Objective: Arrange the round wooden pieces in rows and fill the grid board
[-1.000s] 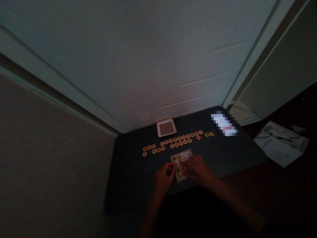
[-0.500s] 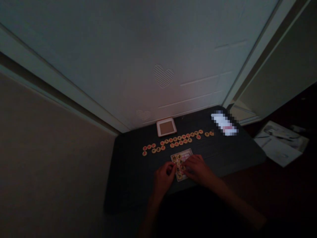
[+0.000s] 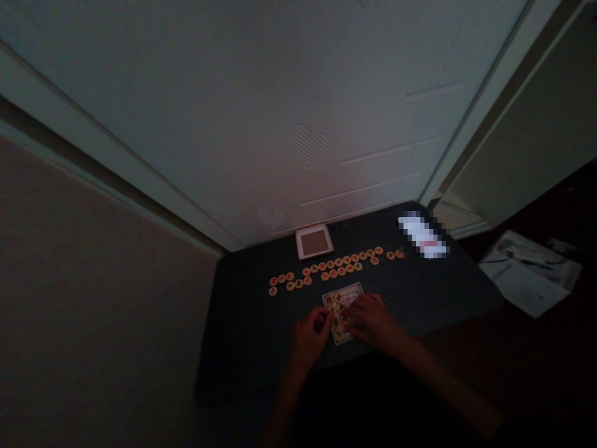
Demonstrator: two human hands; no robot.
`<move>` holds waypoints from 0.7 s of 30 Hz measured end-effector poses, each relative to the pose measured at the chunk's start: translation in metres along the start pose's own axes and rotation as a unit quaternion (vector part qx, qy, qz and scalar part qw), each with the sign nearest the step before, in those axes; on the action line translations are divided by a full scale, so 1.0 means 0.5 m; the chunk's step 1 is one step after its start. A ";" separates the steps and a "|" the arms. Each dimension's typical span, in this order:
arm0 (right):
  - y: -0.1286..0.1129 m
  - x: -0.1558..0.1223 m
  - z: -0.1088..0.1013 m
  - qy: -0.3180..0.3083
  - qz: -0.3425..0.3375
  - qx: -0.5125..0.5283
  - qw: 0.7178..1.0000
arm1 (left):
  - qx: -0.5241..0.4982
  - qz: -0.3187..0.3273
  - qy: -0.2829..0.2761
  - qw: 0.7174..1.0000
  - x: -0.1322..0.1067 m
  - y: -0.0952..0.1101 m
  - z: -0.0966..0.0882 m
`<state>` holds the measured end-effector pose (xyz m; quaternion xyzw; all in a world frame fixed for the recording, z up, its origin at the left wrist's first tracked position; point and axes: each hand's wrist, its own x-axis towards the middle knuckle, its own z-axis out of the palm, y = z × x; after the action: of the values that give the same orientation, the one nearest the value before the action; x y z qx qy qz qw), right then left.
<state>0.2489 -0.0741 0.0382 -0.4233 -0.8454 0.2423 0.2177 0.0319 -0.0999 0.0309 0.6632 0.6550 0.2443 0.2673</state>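
Observation:
A shallow open box (image 3: 353, 287) near the front of the dark table holds several round Chinese chess pieces (image 3: 329, 299) with dark characters, mostly along its left side. At the box's left edge is my left hand (image 3: 311, 330), its thumb and fingertips closed together; whatever is between them is too dark and small to see. My right hand (image 3: 375, 318) lies over the box's right part, fingers bent down beside the pieces, with anything under the fingertips hidden. Farther back, more Chinese chess pieces (image 3: 342, 271) with red and dark characters form two uneven rows.
Behind the rows, against the pale door with embossed hearts (image 3: 310, 145), stands a shallow lid-like tray (image 3: 315, 241). A bright blurred-out object (image 3: 423, 235) lies at the dark table's (image 3: 247, 348) right back. Papers (image 3: 532, 274) are low at the right.
Both hands stay at the box with almost the same pose. The whole view has shifted very slightly; the pieces in the rows look unmoved.

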 end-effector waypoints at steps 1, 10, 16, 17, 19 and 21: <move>0.000 0.001 0.000 -0.001 0.000 0.002 1.000 | 0.001 0.002 0.001 1.000 0.000 0.000 0.000; -0.008 0.002 -0.011 -0.002 0.013 0.013 1.000 | -0.006 0.007 0.007 1.000 0.000 0.003 -0.005; -0.006 0.001 -0.008 -0.008 0.014 0.007 1.000 | -0.007 0.002 -0.001 1.000 0.000 0.002 -0.004; -0.007 0.002 -0.007 -0.008 0.016 0.002 1.000 | -0.008 0.004 -0.001 1.000 0.000 0.002 -0.004; -0.008 0.004 -0.006 -0.008 0.019 -0.005 1.000 | -0.009 0.007 0.003 1.000 0.000 0.002 -0.005; -0.010 0.006 -0.007 -0.008 0.019 -0.007 1.000 | -0.006 0.007 0.005 1.000 0.000 0.002 -0.005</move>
<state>0.2462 -0.0737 0.0443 -0.4387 -0.8406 0.2441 0.2034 0.0309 -0.0996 0.0333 0.6653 0.6498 0.2533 0.2664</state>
